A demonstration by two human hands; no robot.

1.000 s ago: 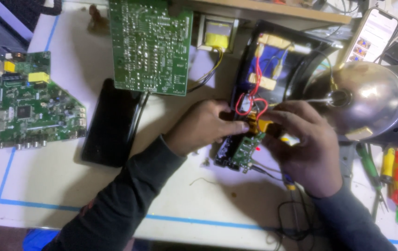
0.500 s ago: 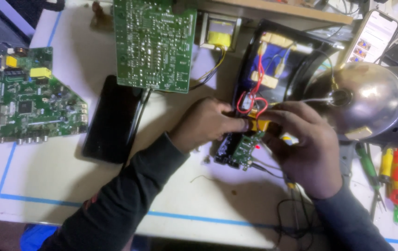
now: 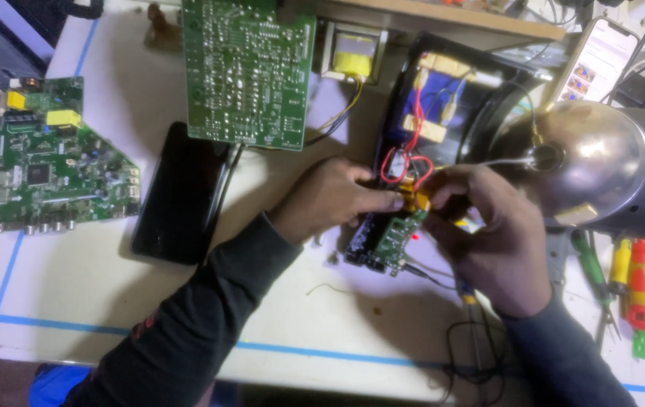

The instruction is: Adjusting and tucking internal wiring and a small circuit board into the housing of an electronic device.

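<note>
A person's two hands met over a small green circuit board [image 3: 396,240] near the middle of a white worktable [image 3: 96,301] edged with blue tape. The left hand [image 3: 330,200], fingers curled narrow, pinched at a yellow-taped part [image 3: 415,199] just above the board, while the right hand [image 3: 492,237] closed on the same part from the right side; exactly what each fingertip gripped could not be told. Red wires [image 3: 405,154] looped from the pinched spot up into an open black casing [image 3: 450,113] at the far side. A large green circuit board [image 3: 248,71] stood at the far centre, another green board [image 3: 55,169] lay at the far left, and a flat black slab [image 3: 179,196] rested between them. A metal lamp shade [image 3: 594,162] sat at the right, with screwdrivers [image 3: 631,279] just near of it
</note>
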